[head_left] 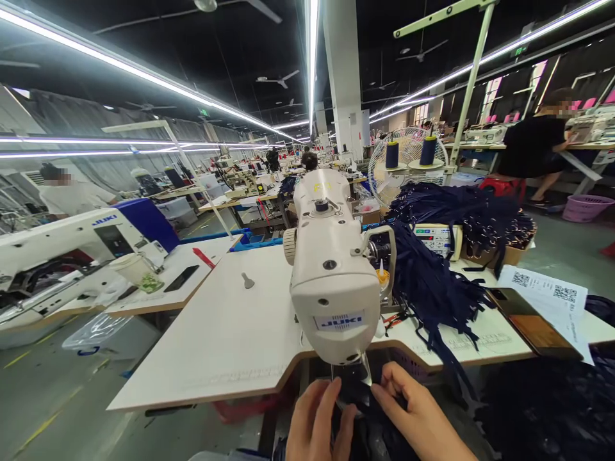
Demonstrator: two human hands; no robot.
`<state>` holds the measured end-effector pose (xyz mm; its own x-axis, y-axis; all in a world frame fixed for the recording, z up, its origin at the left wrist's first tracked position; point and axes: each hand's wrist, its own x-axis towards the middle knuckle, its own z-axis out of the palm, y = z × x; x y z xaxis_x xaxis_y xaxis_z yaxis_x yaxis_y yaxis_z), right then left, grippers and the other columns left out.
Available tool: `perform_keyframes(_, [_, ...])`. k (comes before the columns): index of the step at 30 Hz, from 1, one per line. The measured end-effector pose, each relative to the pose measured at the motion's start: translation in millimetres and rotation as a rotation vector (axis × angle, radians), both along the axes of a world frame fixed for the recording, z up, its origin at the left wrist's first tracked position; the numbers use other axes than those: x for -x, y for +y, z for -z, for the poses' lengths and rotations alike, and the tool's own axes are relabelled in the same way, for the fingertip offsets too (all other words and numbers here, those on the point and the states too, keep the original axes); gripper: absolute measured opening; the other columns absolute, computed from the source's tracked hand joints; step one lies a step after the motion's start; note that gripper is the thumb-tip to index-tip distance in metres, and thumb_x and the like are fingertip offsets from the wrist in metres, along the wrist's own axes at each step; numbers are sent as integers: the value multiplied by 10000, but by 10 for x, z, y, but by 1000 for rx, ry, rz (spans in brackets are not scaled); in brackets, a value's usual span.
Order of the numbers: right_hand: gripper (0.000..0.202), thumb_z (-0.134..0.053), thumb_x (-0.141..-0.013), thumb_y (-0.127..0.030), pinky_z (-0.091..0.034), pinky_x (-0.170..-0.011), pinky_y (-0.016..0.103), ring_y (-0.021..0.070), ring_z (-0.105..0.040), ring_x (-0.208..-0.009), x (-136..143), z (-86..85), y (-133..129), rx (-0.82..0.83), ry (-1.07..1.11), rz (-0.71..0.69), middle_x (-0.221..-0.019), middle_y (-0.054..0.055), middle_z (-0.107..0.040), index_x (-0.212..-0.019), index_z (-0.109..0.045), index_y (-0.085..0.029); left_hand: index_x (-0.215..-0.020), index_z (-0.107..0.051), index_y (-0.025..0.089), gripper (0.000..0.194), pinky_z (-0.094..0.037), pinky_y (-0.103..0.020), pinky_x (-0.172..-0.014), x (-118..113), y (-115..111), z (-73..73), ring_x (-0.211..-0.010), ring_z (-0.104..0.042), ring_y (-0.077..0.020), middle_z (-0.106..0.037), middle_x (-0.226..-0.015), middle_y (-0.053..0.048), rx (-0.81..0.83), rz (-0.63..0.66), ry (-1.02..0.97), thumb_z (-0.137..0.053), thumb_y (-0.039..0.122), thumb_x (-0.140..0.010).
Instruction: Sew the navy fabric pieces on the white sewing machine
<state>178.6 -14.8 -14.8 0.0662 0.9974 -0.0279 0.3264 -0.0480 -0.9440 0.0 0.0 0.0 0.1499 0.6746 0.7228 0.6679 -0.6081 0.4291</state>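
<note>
**Dark cloth pinched under the needle**

Far left: a second machine (62, 243) on its own worktop (182, 282), with a cup (137, 269) and a black phone (181, 278)

Centre: white worktop (225, 333) carrying the sewing machine (331, 269), head end toward the camera

Below it: left hand (319, 419) and right hand (416, 416) set close either side of the needle, fingers narrowed and pressed on a dark cloth piece (353, 384) lying just under the machine's foot; true grip hidden, so cannot tell whether pinched or only held flat

Likely light, limp and thin, prone to slide and pucker; best held flat by fingertips at both edges, near the foot, not bunched

Right: heap of navy strips (432, 275) spilling off the worktop, thread cones (427, 150), a fan (401, 160), another phone (531, 323), paper (552, 294)
</note>
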Motion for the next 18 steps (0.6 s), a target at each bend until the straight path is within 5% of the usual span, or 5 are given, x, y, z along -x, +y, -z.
perform_keyframes(2, [253,-472,-910,-436,-334,-628,256,139,-379,-634,7,-33,81,-4,15,-21,-648,-81,-348,-774,-391,-238,-1093,-661,204,215,-419,-244,-1031,38,91,-11,-1071,-643,-133,-708,-1089,-39,-316,93,223,-481,193,-977])
perform_keyframes(4, [240,-484,-913,-437,-349,-627,255,141,-394,-641,0,-79,132,-4,47,-38,-654,-78,-372,-803,-408,-237,-1049,-678,184,269,-300,-248,-1131,61,173,8,-1100,-631,-113,-725,-1091,-5,-466,190,402,-415,178,-995])
perform_keyframes(10, [263,-394,-994,-469,-424,-692,254,142,-461,-720,-143,-146,131,-86,61,-83,-771,-40,-459,-892,-439,-232,-1064,-686,214,238,-184,-292,-1176,134,259,183,-1175,-592,-113,-690,-1207,-7,-434,119,463,-468,268,-983])
perform_keyframes(14, [183,-473,-969,-382,-455,-882,305,183,-567,-934,-217,-131,111,-132,-1,-137,-966,35,-591,-1041,-506,-216,-1187,-654,286,260,-152,-291,-1172,151,229,205,-1156,-594,-96,-680,-1226,23,-433,93,490,-532,288,-957])
perform_keyframes(18, [178,-464,-972,-353,-462,-897,322,197,-592,-958,-214,-170,172,-157,-79,-157,-965,47,-613,-1065,-520,-212,-1221,-635,320,284,-113,-290,-1176,98,155,232,-1145,-595,-89,-658,-1260,48,-353,15,448,-485,315,-981])
